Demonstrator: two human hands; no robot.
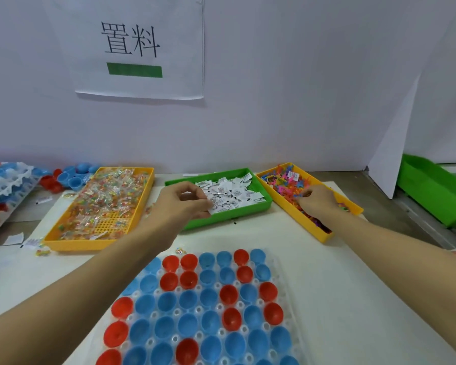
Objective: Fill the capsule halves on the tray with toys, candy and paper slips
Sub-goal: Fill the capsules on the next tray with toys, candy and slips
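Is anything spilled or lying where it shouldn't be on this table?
Yes. A few wrapped candies lie loose on the table: one just beyond the capsule tray, others beside the yellow candy tray. Stray paper slips lie there too.

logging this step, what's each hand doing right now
Left hand: fingers curled, pinching paper slips at the green tray.
Right hand: fingers curled down into the toys in the yellow tray; its grip cannot be told.
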